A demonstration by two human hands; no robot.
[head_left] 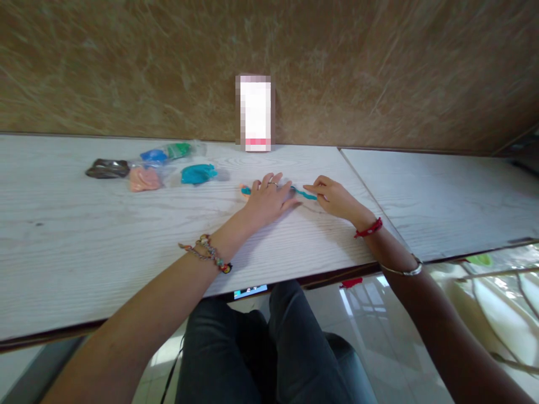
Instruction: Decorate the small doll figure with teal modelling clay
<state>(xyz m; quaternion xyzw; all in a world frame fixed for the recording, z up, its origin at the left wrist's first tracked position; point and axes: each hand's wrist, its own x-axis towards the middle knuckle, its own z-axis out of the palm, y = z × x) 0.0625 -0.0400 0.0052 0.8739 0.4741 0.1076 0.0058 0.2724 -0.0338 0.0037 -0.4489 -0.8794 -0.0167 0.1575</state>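
On the white wood-grain table lies a thin teal strand of modelling clay (306, 194), stretched between my two hands. My left hand (269, 196) is spread flat, palm down, over the strand's left end, fingers apart. By its fingertips a small teal and orange clay piece (245, 191) shows on the left side. My right hand (332, 196) has its index finger pointing out along the strand and the other fingers curled, with the strand's right end at the thumb. Whether those curled fingers grip anything is hidden.
Left of my hands lie bags of clay: teal (197, 174), peach (145, 178), dark brown (108, 168), blue (153, 155) and green (178, 150). A blurred upright phone-like screen (255, 115) leans on the brown marbled wall. The table's front edge (337, 276) runs above my legs.
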